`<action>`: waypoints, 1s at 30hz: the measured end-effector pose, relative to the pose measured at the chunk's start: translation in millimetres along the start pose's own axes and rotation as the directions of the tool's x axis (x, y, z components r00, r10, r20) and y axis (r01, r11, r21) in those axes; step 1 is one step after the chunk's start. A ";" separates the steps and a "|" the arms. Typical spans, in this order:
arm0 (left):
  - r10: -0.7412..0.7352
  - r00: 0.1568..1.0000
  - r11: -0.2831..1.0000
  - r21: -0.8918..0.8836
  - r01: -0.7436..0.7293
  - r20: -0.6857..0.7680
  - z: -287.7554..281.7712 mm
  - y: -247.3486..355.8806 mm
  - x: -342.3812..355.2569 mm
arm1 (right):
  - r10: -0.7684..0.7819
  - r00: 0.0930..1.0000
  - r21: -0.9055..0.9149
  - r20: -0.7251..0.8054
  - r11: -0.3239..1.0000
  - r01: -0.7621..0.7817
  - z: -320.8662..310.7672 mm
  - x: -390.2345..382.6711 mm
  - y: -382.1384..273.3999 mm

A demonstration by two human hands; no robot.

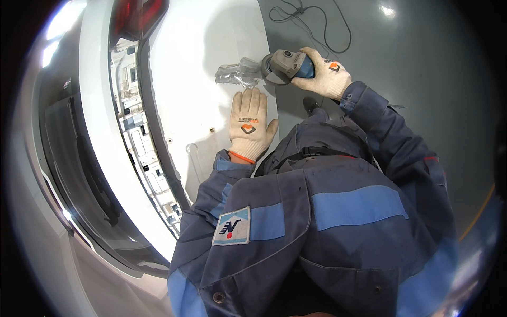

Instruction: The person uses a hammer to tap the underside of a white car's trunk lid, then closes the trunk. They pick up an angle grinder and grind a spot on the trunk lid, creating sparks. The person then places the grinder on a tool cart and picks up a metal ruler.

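Observation:
My right hand (328, 75), in a cream knit work glove, is wrapped around the blue body of an angle grinder (289, 64). The grinder's head and disc are at the edge of a white car panel (185, 68), at the right end of a shiny, uneven bare-metal patch (236, 73). Whether the disc touches the metal, I cannot tell. Just below that patch, my left hand (248, 122), gloved the same way, lies flat on the panel with its fingers stretched out and the thumb apart. It holds nothing.
A dark power cord (346, 42) loops over the grey floor (417, 74) beyond the grinder. To the left are a red tail light (138, 16), an exposed strip of body metal with holes (140, 140) and a dark car window (74, 158). A shoe (310, 105) shows beside the panel.

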State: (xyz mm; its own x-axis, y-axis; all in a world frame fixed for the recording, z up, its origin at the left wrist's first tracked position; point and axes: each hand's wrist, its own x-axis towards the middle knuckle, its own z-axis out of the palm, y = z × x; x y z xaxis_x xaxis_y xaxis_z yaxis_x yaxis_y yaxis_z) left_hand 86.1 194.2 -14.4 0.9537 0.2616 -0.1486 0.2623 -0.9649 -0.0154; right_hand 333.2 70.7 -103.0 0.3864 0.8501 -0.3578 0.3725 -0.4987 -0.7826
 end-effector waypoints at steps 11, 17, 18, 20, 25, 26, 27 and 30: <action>-0.025 0.981 0.993 -0.117 0.002 -0.192 -4.9 2.1 -17.3 | -0.063 0.998 -0.035 -0.016 0.997 0.062 -7.9 1.2 -44.7; -0.048 0.984 0.986 -0.167 0.018 -0.173 -5.2 -0.4 -18.3 | -0.074 0.997 -0.028 -0.018 0.997 0.073 -6.5 0.8 -42.3; -0.041 0.982 0.986 -0.169 0.009 -0.184 -5.5 -0.6 -18.6 | -0.050 0.999 -0.051 0.004 0.997 0.051 -6.7 -0.1 -41.7; -0.033 0.977 0.985 -0.174 -0.004 -0.209 -5.1 -0.7 -18.4 | -0.088 0.996 0.002 0.000 0.996 0.088 -6.1 -2.1 -42.8; -0.016 0.972 0.975 -0.220 -0.037 -0.233 -3.9 -2.1 -21.4 | -0.023 1.000 0.088 -0.014 0.996 0.024 -1.8 -1.6 -57.7; -0.016 0.970 0.975 -0.220 -0.039 -0.242 -3.3 -2.3 -22.0 | -0.029 0.999 0.102 -0.038 0.994 0.033 -1.5 -1.0 -60.0; -0.016 0.969 0.975 -0.219 -0.040 -0.248 -2.9 -2.3 -23.0 | -0.020 1.000 0.094 -0.017 0.995 0.021 -1.6 -2.8 -60.6; -0.027 0.970 0.971 -0.238 -0.032 -0.240 -2.6 -2.5 -25.0 | -0.057 0.998 0.104 0.023 0.993 0.055 -1.8 -5.7 -60.6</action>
State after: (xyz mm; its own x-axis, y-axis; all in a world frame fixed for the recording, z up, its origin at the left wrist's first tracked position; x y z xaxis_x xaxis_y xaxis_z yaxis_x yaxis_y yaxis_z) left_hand 62.0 190.1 -8.1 0.9537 0.2860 0.0932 0.2596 -0.9391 0.2250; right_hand 310.0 95.8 -52.6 0.3445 0.8811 -0.3242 0.3037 -0.4313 -0.8495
